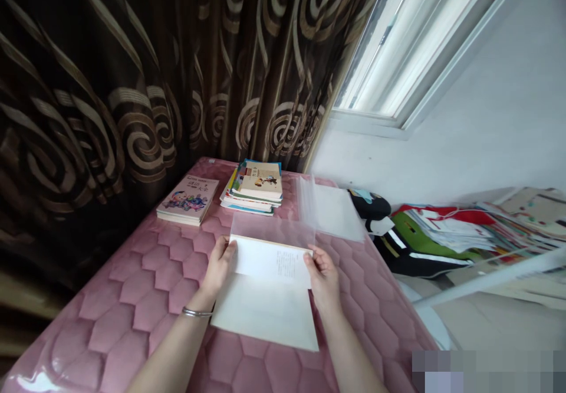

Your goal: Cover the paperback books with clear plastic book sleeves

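Note:
An open book [265,313] lies in front of me, its far page printed with a block of small text and its near side blank. A clear plastic book cover [269,226] extends beyond the book's far edge. My left hand [221,263] grips the book at its left side, thumb on top and fingers beneath. At the right edge, my right hand [323,272] holds the page and cover the same way, thumb over the corner. The fingers under the book are partly hidden. A metal bracelet circles my left wrist.
The pink padded surface [145,307] carries a stack of books [256,183], another small pile of books [189,200] at left, and clear plastic covers [336,210] at back right. Beyond the right edge are bags [415,239] and papers. A patterned curtain [247,56] hangs behind.

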The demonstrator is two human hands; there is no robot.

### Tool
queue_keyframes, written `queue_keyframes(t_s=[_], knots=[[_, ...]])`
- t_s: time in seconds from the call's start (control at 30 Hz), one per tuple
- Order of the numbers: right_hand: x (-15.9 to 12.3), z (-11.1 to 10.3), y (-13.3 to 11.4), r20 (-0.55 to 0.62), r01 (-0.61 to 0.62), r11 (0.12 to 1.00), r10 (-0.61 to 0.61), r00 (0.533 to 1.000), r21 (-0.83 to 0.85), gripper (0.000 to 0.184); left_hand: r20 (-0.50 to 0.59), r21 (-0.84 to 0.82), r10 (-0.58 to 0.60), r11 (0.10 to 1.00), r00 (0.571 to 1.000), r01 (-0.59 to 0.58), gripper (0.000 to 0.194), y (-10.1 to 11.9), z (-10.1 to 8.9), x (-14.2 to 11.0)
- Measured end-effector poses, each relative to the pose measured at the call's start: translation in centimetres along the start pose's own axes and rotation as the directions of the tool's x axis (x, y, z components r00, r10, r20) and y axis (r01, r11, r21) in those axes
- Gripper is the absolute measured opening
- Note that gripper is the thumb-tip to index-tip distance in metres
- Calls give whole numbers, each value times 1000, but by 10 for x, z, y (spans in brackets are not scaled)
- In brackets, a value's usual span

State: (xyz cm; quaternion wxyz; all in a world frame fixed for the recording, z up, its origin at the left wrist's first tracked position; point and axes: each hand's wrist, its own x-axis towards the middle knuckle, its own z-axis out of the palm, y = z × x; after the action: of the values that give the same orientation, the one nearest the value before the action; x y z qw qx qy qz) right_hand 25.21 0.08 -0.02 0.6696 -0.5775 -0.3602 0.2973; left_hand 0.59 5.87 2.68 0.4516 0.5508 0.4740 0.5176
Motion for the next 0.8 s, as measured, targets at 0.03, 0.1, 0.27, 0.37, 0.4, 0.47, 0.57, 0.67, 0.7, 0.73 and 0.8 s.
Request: queue_keyframes(t_s=[0.03,0.1,0.27,0.37,0.4,0.47,0.57,0.67,0.7,0.73,0.8], knots=[[0,0,0,-2,0,1000,0,1000,-6,53,0,1,-5,1000,1000,5,36,0,0,0],[-1,-1,-2,6,-13,1000,13,1000,-14,53,-1,10,3,1000,1000,-3,39,-1,0,1],[-9,-1,-14,122,-77,997,80,989,-28,40,-11,28,49,998,999,-49,41,-3,0,2],[-11,-1,-19,131,-99,993,106,986,-59,41,-5,34,60,998,998,-60,42,-2,0,2],[-12,-1,-20,125,-97,993,106,986,-74,42,-3,34,62,997,998,-62,41,-2,0,2],[-11,-1,-19,110,-82,991,94,989,-108,44,-6,30,54,998,999,-53,40,-1,0,2],[-10,-1,-16,93,-70,987,83,992,-142,47,-7,1,15,1000,1000,-15,36,0,0,2],[-9,-1,-13,89,-61,986,76,993,-156,49,1,-35,-13,999,1000,13,32,-1,0,2],[-9,-1,-12,89,-55,985,70,994,-162,50,3,-44,-21,999,1000,21,33,-1,0,2],[-8,-1,-12,88,-48,984,64,994,-171,51,9,-50,-29,998,1000,29,33,-1,0,2],[-7,-1,-11,81,-33,979,50,995,-200,52,36,-59,-43,997,998,45,36,-2,0,3]])
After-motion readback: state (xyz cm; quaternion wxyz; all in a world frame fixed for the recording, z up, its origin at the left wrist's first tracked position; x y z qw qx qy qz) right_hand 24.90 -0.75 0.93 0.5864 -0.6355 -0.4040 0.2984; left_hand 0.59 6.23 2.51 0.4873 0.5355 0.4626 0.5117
